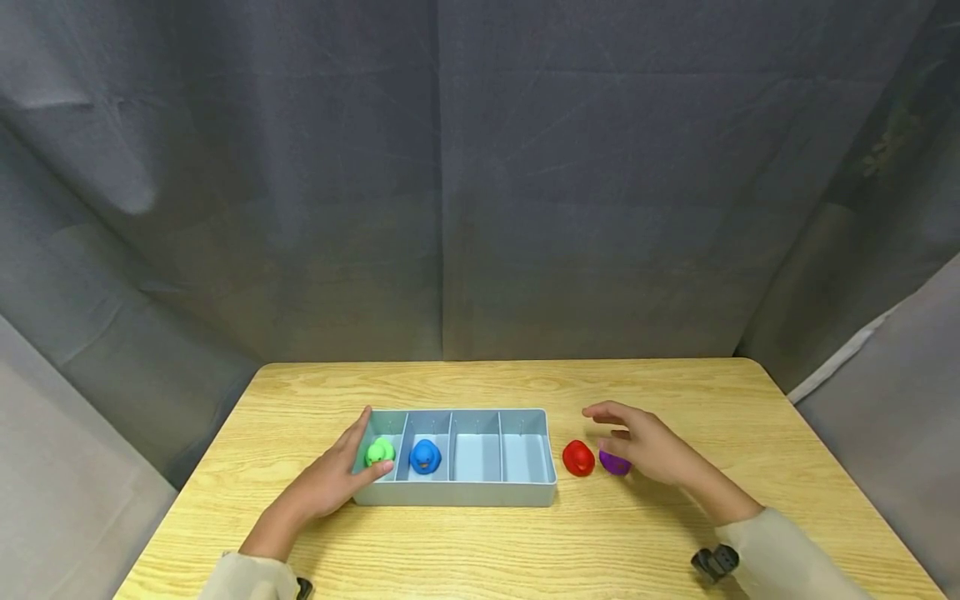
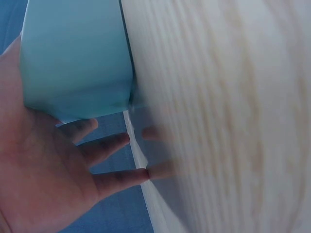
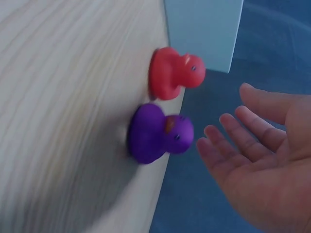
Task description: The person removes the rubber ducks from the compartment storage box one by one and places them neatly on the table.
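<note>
A pale blue-grey box [image 1: 453,494] with several compartments stands on the table. A green toy duck [image 1: 380,451] sits in its leftmost compartment and a blue toy duck [image 1: 425,457] in the one beside it. My left hand [image 1: 330,479] rests against the box's left end, thumb over the front rim. In the left wrist view its other visible fingers [image 2: 109,148] are straight beside the box end [image 2: 77,58]. My right hand [image 1: 648,442] hovers over a purple toy duck [image 3: 150,135], fingers relaxed and apart from it. A red toy duck [image 3: 170,75] sits between the purple duck and the box.
The wooden table [image 1: 450,550] has a straight back edge with rounded corners. Dark grey cloth [image 1: 480,208] hangs behind it and along both sides. The two right compartments of the box show bare floors [image 1: 477,457].
</note>
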A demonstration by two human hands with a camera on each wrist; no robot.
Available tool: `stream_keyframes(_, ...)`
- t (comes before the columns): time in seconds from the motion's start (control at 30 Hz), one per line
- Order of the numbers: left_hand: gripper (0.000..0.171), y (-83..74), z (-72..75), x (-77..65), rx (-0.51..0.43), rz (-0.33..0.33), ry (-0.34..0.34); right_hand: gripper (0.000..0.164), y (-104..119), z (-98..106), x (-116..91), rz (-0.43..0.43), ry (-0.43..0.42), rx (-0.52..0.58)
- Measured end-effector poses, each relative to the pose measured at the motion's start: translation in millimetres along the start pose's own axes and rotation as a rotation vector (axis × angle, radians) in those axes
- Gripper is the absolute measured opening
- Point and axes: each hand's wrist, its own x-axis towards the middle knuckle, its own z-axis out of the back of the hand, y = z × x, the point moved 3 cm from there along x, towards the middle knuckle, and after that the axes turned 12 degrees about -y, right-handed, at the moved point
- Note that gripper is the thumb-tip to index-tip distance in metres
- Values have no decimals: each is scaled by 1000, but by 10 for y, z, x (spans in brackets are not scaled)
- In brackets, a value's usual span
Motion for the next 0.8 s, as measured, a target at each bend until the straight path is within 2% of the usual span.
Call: stream_keyframes(0.8, 100, -10, 6, -3, 4, 3, -1, 42, 547, -474, 334, 54, 33, 70)
